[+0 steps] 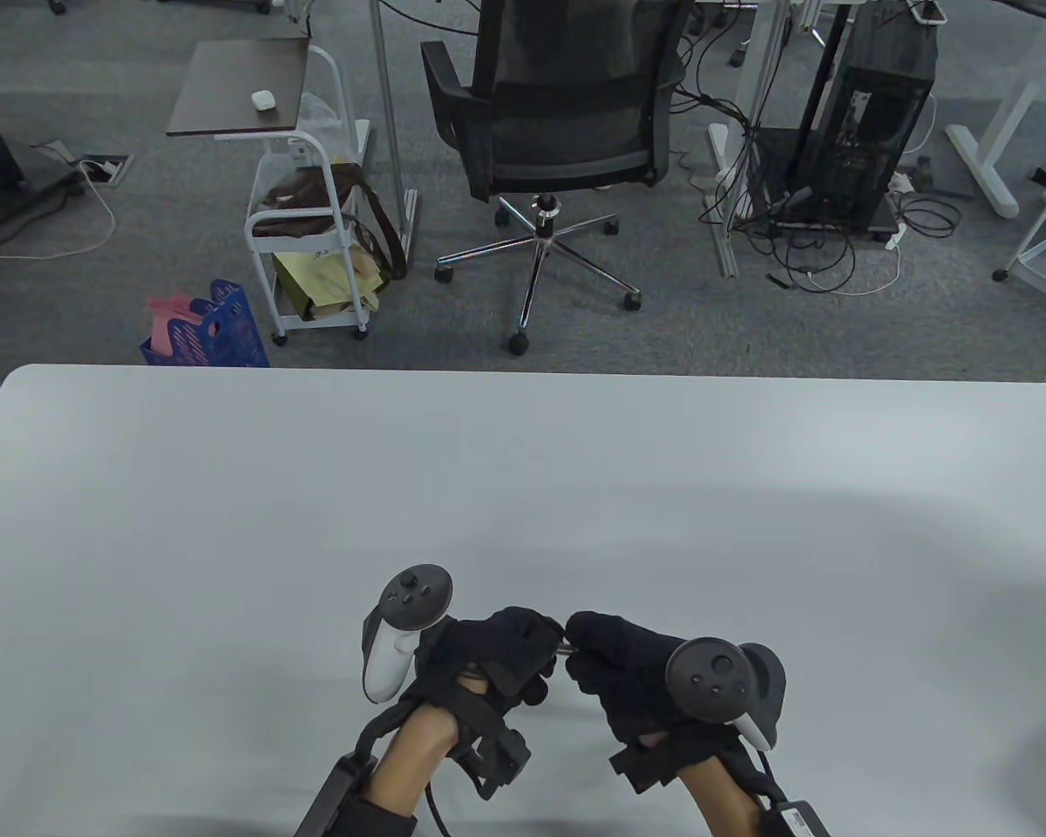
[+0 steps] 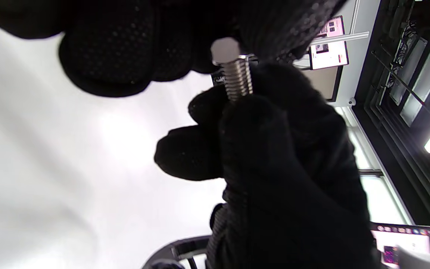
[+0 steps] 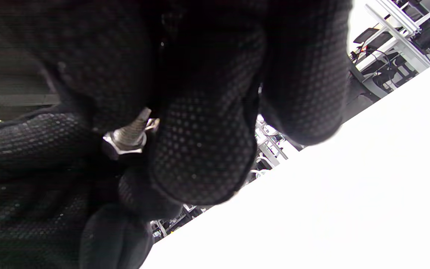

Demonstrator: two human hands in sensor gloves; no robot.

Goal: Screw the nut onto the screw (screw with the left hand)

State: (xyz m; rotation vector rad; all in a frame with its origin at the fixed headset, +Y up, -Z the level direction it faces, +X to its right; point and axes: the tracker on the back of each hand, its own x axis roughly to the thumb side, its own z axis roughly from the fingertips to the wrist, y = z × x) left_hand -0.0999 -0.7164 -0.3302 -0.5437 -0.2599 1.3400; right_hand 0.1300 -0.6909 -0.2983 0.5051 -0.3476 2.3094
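— So, what are the fingertips (image 2: 215, 108) doing?
— The left hand (image 1: 497, 649) pinches the nut (image 3: 124, 144) and the right hand (image 1: 614, 667) grips the screw (image 2: 237, 80) by its far end, threads bared between them, likely so the nut can be spun.
— Is the nut on?
— It sits on the thread in the right wrist view; how far, I cannot tell.
— Where is all this?
— Above the table (image 1: 227, 523), near the middle of its near edge, hands touching.

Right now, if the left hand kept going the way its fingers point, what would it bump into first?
Probably the right hand. The left hand points toward it, and only the short screw bridges their fingertips, so that metal piece sits between them first.
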